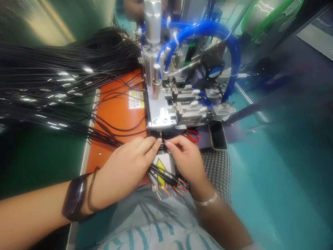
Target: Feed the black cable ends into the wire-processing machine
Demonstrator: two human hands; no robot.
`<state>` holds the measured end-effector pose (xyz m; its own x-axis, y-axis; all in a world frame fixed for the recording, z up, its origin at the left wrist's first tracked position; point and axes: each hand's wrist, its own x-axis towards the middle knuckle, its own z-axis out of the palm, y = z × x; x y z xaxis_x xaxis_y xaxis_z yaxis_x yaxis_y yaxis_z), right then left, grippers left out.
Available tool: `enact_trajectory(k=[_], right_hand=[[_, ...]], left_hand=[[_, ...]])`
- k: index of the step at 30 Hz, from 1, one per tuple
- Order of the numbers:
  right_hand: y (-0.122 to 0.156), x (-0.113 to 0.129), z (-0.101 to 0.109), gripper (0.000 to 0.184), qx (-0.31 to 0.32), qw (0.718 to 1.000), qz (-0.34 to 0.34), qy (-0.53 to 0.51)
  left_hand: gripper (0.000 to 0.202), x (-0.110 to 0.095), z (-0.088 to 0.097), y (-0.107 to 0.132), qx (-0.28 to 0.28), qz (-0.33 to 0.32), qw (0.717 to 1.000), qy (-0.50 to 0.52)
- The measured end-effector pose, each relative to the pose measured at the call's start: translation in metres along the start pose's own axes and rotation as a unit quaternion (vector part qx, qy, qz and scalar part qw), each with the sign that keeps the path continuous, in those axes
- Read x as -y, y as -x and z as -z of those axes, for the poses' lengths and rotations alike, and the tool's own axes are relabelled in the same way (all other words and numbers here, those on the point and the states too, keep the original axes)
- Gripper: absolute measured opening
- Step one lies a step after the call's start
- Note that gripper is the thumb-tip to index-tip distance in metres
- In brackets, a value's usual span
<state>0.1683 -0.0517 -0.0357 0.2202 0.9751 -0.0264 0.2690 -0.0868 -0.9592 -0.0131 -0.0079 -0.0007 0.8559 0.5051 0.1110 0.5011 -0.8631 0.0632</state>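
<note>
A bundle of black cables (161,171) passes under my left hand (131,161), whose fingers are closed over it. Stripped ends with thin coloured wires (170,190) stick out below the palm. My right hand (186,156) is in a pinch, thumb against forefinger, almost touching the left fingertips. What lies in that pinch is too small to make out. Both sets of fingertips meet just in front of the metal plate (162,116) of a bench machine with clamps and cylinders.
Many long black cables (52,69) spread over the left side and across the machine's orange base (117,119). Blue air tubing (234,52) loops above the machine. To the right lie a phone (218,134) and a red cord (194,136), near a checkered seat (218,166).
</note>
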Motion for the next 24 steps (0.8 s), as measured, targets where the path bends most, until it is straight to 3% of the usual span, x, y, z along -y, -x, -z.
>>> enact_trajectory(k=[4, 8, 24], right_hand=[[-0.0025, -0.0043, 0.0069, 0.017, 0.026, 0.998, -0.052, 0.003], [-0.0032, -0.0092, 0.0102, 0.012, 0.083, 0.993, -0.082, -0.027], [-0.008, -0.0073, 0.0075, 0.009, 0.055, 0.995, -0.088, 0.0]], left_hand=[[0.043, 0.0058, -0.004, -0.0034, -0.021, -0.038, 0.999, -0.005], [0.041, 0.0078, -0.0061, -0.0076, -0.011, -0.038, 0.999, -0.018], [0.043, 0.0042, -0.004, -0.01, 0.001, -0.023, 0.999, -0.034]])
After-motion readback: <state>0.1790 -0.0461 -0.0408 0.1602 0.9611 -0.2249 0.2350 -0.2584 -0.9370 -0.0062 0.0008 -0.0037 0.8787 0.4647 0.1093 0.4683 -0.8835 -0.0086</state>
